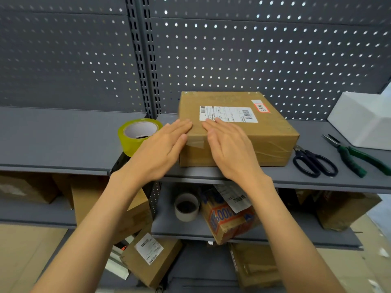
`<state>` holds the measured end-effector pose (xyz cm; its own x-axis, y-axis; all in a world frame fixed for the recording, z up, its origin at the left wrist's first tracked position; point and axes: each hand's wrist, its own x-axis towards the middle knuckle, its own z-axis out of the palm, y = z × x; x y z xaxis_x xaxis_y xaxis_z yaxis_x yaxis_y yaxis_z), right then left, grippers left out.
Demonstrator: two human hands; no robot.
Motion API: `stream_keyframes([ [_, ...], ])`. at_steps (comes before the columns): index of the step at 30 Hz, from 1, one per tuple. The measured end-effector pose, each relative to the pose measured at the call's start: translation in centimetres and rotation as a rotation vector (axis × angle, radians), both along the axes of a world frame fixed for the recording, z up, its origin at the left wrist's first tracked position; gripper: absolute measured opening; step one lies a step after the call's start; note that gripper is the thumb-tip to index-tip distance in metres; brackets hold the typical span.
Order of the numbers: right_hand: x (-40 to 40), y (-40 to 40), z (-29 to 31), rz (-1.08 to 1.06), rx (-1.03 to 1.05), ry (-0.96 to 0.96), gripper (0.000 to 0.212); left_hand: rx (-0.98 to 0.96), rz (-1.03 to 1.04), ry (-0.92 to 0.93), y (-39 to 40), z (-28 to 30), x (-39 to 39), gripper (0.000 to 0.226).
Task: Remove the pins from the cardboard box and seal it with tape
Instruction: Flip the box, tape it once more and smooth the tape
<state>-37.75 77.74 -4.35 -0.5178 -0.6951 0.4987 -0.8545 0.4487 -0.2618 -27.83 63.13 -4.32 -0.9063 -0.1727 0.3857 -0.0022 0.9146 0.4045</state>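
A closed brown cardboard box (273,132) with a white shipping label and a red-edged sticker lies on the grey shelf (63,140). Clear tape runs over its near top edge and front face. My left hand (163,149) lies flat at the box's near left corner, fingers together, holding nothing. My right hand (228,149) lies flat on the box's near top edge, fingertips touching the label. A roll of yellowish tape (135,134) stands just left of the box, behind my left hand. Small metal pins show at the box's far top edge.
Black scissors (313,161) and green-handled pliers (355,157) lie on the shelf right of the box. A white foam block (364,119) stands at the far right. Grey pegboard backs the shelf. Lower shelves hold several cardboard boxes and an empty tape core (187,206).
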Motion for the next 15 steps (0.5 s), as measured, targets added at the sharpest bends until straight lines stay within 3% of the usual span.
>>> stream_keyframes([
  [7,-0.4,-1.3,1.3,0.121,-0.209,-0.111,0.036,0.305,-0.062,0.166,-0.7,-0.1,-1.4,0.04],
  [10,-0.5,-2.6,-0.4,0.026,-0.167,0.067,0.037,0.297,-0.093,0.164,-0.6,-1.3,-1.7,0.037],
  [15,-1.3,-2.8,-2.3,-0.051,-0.276,0.407,0.036,0.173,-0.081,0.17,-1.1,-1.7,-1.6,0.041],
])
